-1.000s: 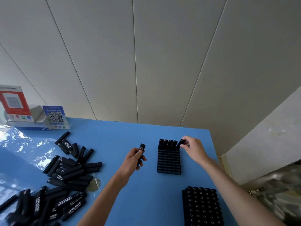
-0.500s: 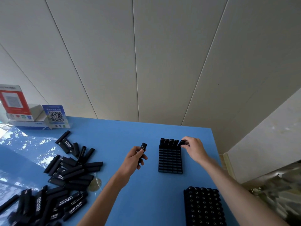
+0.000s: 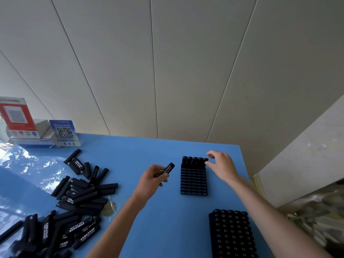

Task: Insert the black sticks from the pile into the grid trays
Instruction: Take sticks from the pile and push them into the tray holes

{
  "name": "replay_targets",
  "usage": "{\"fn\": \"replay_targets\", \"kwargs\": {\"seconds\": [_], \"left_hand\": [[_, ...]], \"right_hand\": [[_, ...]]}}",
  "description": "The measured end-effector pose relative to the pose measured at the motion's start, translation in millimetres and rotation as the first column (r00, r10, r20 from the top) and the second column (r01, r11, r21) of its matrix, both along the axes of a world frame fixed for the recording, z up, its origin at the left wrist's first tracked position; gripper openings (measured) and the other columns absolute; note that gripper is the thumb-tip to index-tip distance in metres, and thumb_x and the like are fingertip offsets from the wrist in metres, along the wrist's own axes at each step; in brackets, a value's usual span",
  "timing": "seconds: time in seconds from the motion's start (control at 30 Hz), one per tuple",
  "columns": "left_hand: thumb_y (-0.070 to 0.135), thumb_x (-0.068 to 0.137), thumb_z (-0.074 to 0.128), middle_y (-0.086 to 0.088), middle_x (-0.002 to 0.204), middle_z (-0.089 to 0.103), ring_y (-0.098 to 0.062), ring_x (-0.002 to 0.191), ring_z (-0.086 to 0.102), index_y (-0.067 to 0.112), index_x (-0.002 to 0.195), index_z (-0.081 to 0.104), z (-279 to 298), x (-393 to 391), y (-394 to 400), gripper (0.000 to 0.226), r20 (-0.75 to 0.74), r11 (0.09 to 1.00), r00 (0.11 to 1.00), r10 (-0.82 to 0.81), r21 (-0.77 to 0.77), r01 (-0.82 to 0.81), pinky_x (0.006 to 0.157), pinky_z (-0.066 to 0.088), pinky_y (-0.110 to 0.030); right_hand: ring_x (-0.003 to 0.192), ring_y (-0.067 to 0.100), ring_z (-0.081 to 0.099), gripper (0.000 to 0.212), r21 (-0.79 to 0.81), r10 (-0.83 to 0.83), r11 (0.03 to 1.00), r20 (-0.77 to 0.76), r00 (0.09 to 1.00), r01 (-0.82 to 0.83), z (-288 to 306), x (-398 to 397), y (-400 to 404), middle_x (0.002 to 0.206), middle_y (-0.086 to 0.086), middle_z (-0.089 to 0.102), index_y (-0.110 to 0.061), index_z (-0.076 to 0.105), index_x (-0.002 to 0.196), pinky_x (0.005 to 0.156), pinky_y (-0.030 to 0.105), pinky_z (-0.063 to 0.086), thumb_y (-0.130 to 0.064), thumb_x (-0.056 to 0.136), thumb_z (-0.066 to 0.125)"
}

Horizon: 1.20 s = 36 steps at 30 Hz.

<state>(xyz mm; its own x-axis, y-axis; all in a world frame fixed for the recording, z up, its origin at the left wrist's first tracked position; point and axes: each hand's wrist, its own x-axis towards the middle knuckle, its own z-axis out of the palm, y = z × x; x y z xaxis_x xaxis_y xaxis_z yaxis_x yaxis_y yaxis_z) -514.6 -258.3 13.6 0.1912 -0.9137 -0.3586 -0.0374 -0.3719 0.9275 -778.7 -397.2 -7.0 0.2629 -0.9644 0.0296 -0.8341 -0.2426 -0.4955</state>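
- Blue table [image 3: 130, 151], glossy, with window glare on its left part; everything I list below sits on it.
- Far left, against the wall: a red-and-white QR sign [image 3: 15, 116] and a blue QR sign [image 3: 64, 132], both upright, with a white box [image 3: 40, 140] between and below them.
- Left: pile of black sticks [image 3: 81, 194], loose and lying flat at all angles, some with white lettering facing up. The pile runs from near the signs down to the bottom-left corner, where it goes blurry.
- At the pile's right edge: a small clear round disc [image 3: 109, 208]; I cannot tell what it is.
- Centre: my left hand [image 3: 152, 180], raised above the table, fingers closed around one black stick [image 3: 168, 169]. The stick's upper end pokes out of the grip and tilts up and to the right, toward the nearer-centre tray; white print shows on its side.
- Right of centre: open grid tray [image 3: 193, 183], black. Its far row holds five sticks [image 3: 194, 161] standing upright side by side; the rows nearer me show bare cells.
- Just right of that row: my right hand [image 3: 221, 164], fingers spread and loosely curled, holding nothing. Thumb and forefinger sit right beside the rightmost stick; I cannot tell whether they touch it.
- Bottom right: full grid tray [image 3: 232, 235], packed with upright sticks whose round tops face me, lower edge cut off by the frame.
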Motion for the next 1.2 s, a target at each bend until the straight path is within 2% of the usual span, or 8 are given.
{"fn": "replay_targets", "kwargs": {"seconds": [0.17, 0.4, 0.6, 0.73, 0.8, 0.93, 1.07, 1.2], "left_hand": [[0.008, 0.092, 0.071, -0.002, 0.086, 0.073, -0.010, 0.074, 0.069, 0.012, 0.099, 0.072, 9.9, -9.2, 2.8, 0.009, 0.051, 0.997, 0.997, 0.056, -0.062, -0.052, 0.071, 0.054, -0.024], [0.011, 0.083, 0.080, -0.003, 0.087, 0.075, -0.012, 0.074, 0.070, 0.019, 0.099, 0.067, 22.1, -20.2, 12.2, 0.022, 0.131, 0.991, 0.989, 0.064, -0.127, -0.047, 0.070, 0.054, -0.024], [0.008, 0.080, 0.082, 0.001, 0.087, 0.075, -0.010, 0.078, 0.071, 0.016, 0.093, 0.067, 32.1, -20.5, 19.8, 0.022, 0.202, 0.973, 0.978, 0.055, -0.229, -0.007, 0.068, 0.053, -0.017], [0.011, 0.088, 0.074, 0.013, 0.092, 0.073, -0.003, 0.082, 0.067, 0.021, 0.095, 0.068, 30.8, -14.0, 20.8, 0.014, 0.360, 0.960, 0.933, -0.003, -0.260, 0.104, 0.071, 0.050, -0.016], [0.019, 0.093, 0.068, 0.016, 0.098, 0.069, -0.001, 0.086, 0.065, 0.026, 0.101, 0.068, 27.7, -8.2, 21.2, 0.011, 0.510, 0.959, 0.860, -0.022, -0.233, 0.163, 0.075, 0.052, -0.022], [0.034, 0.100, 0.055, 0.017, 0.116, 0.065, -0.007, 0.104, 0.061, 0.031, 0.123, 0.063, 25.3, 6.9, 23.6, 0.024, 0.825, 0.934, 0.558, -0.093, -0.122, 0.337, 0.085, 0.050, -0.028], [0.039, 0.104, 0.046, 0.012, 0.129, 0.062, -0.012, 0.116, 0.056, 0.029, 0.136, 0.057, 22.0, 21.4, 20.2, 0.035, 0.926, 0.908, 0.357, -0.120, -0.043, 0.416, 0.096, 0.039, -0.028], [0.042, 0.104, 0.044, 0.012, 0.133, 0.061, -0.013, 0.120, 0.055, 0.029, 0.136, 0.057, 16.3, 36.7, 14.9, 0.037, 0.951, 0.912, 0.279, -0.134, 0.009, 0.409, 0.099, 0.038, -0.029]], "right_hand": [[0.095, 0.017, 0.058, 0.010, -0.139, 0.168, 0.978, 0.074, 0.983, -0.157, 32.0, 24.8, 25.7, 0.092, -0.008, 0.069, -0.019, 0.075, 0.095, 0.084, 0.031, 0.047, -0.016, 0.086, 0.076], [0.085, 0.005, 0.059, 0.026, 0.069, 0.307, 0.943, 0.190, 0.933, -0.324, 58.0, 63.7, 65.3, 0.083, -0.024, 0.062, -0.022, 0.077, 0.103, 0.082, 0.024, 0.051, -0.024, 0.078, 0.085], [0.074, 0.012, 0.064, 0.017, 0.122, 0.303, 0.928, 0.304, 0.903, -0.353, 58.9, 72.7, 79.0, 0.075, -0.021, 0.069, -0.028, 0.079, 0.087, 0.068, 0.020, 0.051, -0.019, 0.076, 0.087], [0.077, 0.011, 0.066, 0.018, 0.141, 0.277, 0.935, 0.284, 0.918, -0.326, 57.6, 69.1, 78.5, 0.081, -0.011, 0.071, -0.024, 0.077, 0.092, 0.072, 0.024, 0.054, -0.016, 0.078, 0.085], [0.078, 0.008, 0.066, 0.015, 0.151, 0.255, 0.941, 0.275, 0.927, -0.304, 55.6, 63.9, 75.8, 0.083, -0.008, 0.071, -0.020, 0.076, 0.092, 0.075, 0.023, 0.054, -0.015, 0.079, 0.083], [0.074, 0.011, 0.065, 0.008, 0.123, 0.176, 0.969, 0.272, 0.946, -0.215, 48.0, 55.4, 71.5, 0.083, -0.002, 0.072, -0.011, 0.074, 0.090, 0.074, 0.025, 0.052, -0.015, 0.084, 0.077], [0.066, 0.011, 0.065, 0.009, 0.083, 0.103, 0.989, 0.224, 0.969, -0.124, 35.4, 48.0, 57.9, 0.075, -0.006, 0.069, -0.018, 0.069, 0.085, 0.070, 0.027, 0.055, -0.015, 0.081, 0.077], [0.060, 0.008, 0.061, 0.015, 0.082, 0.117, 0.988, 0.149, 0.982, -0.130, 27.4, 46.0, 44.3, 0.068, -0.009, 0.066, -0.023, 0.061, 0.086, 0.068, 0.026, 0.052, -0.017, 0.083, 0.074]]}}
